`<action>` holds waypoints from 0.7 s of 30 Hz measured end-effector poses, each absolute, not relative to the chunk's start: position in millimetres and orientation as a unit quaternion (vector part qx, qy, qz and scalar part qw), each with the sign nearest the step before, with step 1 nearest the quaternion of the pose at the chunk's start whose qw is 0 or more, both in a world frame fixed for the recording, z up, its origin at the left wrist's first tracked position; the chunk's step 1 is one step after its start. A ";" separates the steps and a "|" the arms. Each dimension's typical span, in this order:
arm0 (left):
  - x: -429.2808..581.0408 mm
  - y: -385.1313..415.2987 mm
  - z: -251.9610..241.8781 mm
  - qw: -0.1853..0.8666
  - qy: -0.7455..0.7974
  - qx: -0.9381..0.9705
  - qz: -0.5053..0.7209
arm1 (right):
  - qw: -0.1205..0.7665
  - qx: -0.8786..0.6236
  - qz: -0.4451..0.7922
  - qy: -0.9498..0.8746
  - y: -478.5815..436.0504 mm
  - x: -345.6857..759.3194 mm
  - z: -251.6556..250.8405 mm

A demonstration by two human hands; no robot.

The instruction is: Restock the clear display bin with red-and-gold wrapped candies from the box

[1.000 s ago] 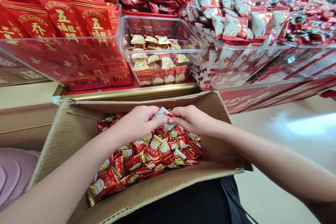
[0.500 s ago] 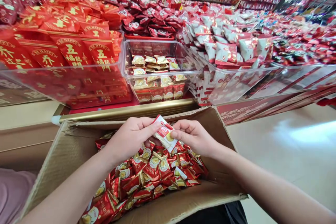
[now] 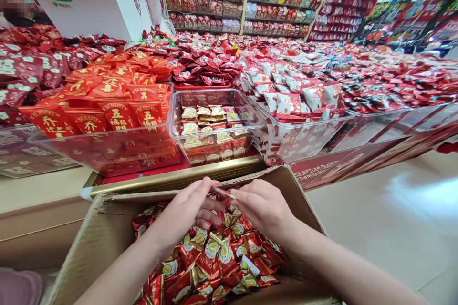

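Note:
My right hand is closed on a small wrapped candy packet, now seen nearly edge-on. Beside its other end is my left hand, with fingers stretched and apart; whether it touches the packet I cannot tell. Both hands are over an open cardboard box. Inside it lie many red and gold durian candy packets, partly hidden by my hands and forearms. Just beyond the box, a clear plastic bin holds similar packets set in rows.
To the left is a bin of orange-red pouches; to the right, one of white and red packets. A gold edge strip runs along the display behind the box. Pale floor shows at the right.
The view has tilted up, showing more shelves. The packet has turned from face-on to edge-on. My left fingers have loosened and stretched out, while my right hand keeps hold.

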State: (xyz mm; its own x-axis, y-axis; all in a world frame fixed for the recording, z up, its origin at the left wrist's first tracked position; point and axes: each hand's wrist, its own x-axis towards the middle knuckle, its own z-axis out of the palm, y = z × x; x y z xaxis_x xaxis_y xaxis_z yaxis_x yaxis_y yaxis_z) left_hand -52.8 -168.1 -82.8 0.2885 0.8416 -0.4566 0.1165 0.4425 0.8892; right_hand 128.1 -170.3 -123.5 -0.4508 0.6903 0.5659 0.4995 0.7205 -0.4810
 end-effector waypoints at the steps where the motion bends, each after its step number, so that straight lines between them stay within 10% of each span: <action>1: -52.7 -169.1 -81.0 0.671 0.525 0.443 0.280 | 0.378 -0.332 0.083 -0.861 -171.8 128.5 -121.4; 11: -41.3 -180.8 -80.7 0.618 0.455 0.521 0.373 | 0.418 -0.484 0.570 -0.516 -164.5 112.2 -114.8; 21: -34.2 -183.5 -78.3 0.640 0.465 0.495 0.359 | 0.489 -0.503 0.458 -0.546 -167.4 103.8 -116.0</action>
